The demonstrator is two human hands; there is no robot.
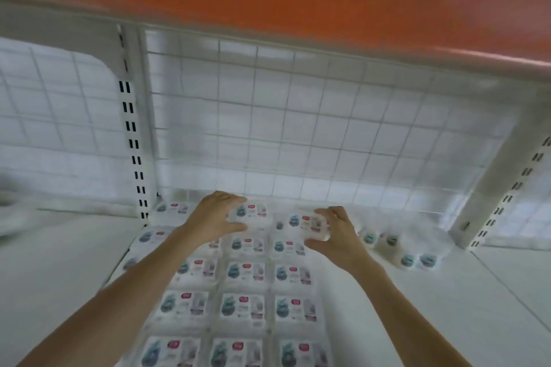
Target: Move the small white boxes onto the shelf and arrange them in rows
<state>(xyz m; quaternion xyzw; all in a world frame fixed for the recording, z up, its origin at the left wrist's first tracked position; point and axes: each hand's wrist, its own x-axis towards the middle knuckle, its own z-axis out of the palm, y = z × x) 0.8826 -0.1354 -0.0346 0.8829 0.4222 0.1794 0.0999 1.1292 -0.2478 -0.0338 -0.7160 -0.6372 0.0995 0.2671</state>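
Small white boxes with teal and red prints lie flat in three rows on the white shelf [447,301]; one of them is the box [243,310] in the middle row. My left hand [214,214] grips the left side of a box [252,213] at the far end of the middle row. A box [307,222] at the far end of the right-hand row is held by my right hand [334,231], fingers curled over its right edge. Both held boxes sit near the wire-grid back panel.
More small boxes [414,261] stand on edge in a curved line to the right of my right hand. A wire-grid back panel [298,128], slotted white uprights [134,143] and an orange shelf front [268,3] overhead bound the space.
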